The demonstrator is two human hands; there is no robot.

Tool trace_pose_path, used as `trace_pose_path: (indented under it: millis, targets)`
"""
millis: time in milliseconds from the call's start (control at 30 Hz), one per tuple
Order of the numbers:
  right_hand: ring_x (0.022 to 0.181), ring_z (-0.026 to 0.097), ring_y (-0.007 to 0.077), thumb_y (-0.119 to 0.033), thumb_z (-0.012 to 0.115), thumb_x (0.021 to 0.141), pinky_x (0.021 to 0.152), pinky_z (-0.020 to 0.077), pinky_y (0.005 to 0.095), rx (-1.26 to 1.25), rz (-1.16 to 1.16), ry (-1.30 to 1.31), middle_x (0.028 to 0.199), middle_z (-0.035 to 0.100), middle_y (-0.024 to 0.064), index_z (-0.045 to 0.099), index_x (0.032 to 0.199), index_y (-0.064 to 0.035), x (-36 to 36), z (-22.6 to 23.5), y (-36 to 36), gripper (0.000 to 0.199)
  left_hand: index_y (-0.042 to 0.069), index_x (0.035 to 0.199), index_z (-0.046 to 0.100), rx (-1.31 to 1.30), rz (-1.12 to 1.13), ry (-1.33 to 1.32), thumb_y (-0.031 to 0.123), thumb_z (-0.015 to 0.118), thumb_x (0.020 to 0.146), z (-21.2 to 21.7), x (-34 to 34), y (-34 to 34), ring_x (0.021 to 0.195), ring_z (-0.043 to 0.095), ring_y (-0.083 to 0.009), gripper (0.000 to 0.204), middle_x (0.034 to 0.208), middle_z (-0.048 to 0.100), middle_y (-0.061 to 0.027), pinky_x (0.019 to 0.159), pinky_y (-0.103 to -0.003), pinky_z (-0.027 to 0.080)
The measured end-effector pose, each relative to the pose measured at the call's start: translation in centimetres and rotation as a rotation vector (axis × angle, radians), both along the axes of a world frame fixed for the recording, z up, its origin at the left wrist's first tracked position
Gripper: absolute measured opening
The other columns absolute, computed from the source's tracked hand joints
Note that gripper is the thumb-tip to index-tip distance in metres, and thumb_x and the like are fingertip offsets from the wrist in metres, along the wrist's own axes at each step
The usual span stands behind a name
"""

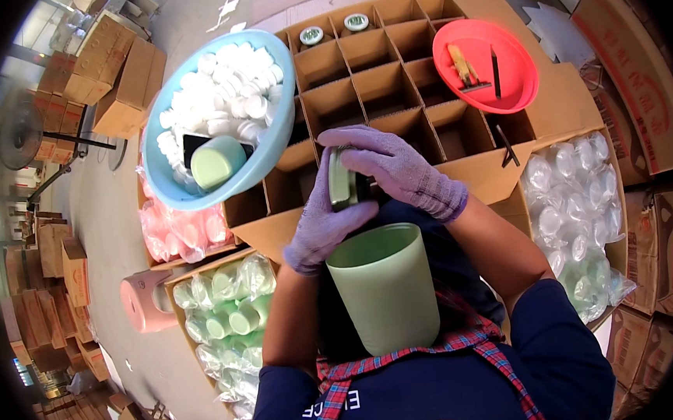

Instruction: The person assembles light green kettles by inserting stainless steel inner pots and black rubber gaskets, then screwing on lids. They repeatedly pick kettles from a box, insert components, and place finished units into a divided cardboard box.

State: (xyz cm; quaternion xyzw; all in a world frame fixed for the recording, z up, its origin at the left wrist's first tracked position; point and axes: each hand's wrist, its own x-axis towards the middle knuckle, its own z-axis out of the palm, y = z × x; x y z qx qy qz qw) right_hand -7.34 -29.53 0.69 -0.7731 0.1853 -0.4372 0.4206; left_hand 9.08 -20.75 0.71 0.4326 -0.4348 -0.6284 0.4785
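Note:
Both my hands wear lavender knit gloves. Between them is a pale green lid-like piece [341, 180] with a dark underside, tipped on its edge. My left hand [326, 222] grips it from the left and below, thumb along its lower end. My right hand [400, 168] curls over its top and right side, with fingertips on its upper end. Just below, a pale green open-topped jug body [385, 292] rests against my lap and apron, slightly tilted. Whether anything lies inside the body is not visible.
A divided cardboard carton [387, 101] lies ahead, with two round-topped items in far cells. On it sit a blue basin [164, 171] of white caps and a red bowl [526, 80] with tools. Bagged green cups [243, 318] are at left, bagged clear parts [574, 201] at right.

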Motion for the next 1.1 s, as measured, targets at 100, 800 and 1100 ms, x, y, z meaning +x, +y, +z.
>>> trace_pose_path:
  millis: [100, 800, 1100]
  targets:
    - [0.119, 0.058, 0.0377, -0.002, 0.063, 0.080, 0.104, 0.0466, 0.0429, 0.043, -0.111, -0.018, 0.126, 0.061, 0.0207, 0.063, 0.120, -0.0014, 0.2, 2.4, 0.5, 0.040, 0.000, 0.155, 0.033, 0.045, 0.181, 0.252, -0.002, 0.061, 0.085, -0.7, 0.4, -1.1, 0.124, 0.055, -0.0180, 0.075, 0.138, 0.054, -0.0081, 0.105, -0.031, 0.044]
    - [0.102, 0.066, 0.0406, -0.025, 0.074, 0.087, 0.084, 0.0540, 0.0442, 0.197, -0.330, 0.544, 0.116, 0.065, 0.0242, 0.048, 0.140, -0.0030, -2.1, 2.1, 1.0, 0.064, -0.002, 0.160, 0.015, -0.265, 0.264, 0.255, 0.001, 0.064, 0.089, -1.4, -0.6, -1.5, 0.138, 0.043, -0.0213, 0.086, 0.153, 0.042, -0.0122, 0.117, -0.036, 0.033]
    - [0.073, 0.067, 0.0395, -0.045, 0.063, 0.095, 0.067, 0.0524, 0.0478, 0.044, -0.565, 0.566, 0.078, 0.068, 0.0187, 0.067, 0.098, -0.0051, -2.7, 2.2, -6.8, 0.041, -0.003, 0.143, 0.048, 0.039, 0.278, 0.411, 0.013, 0.063, 0.098, -3.5, 0.3, -7.4, 0.118, 0.057, -0.0169, 0.050, 0.130, 0.060, -0.0103, 0.104, -0.032, 0.044]
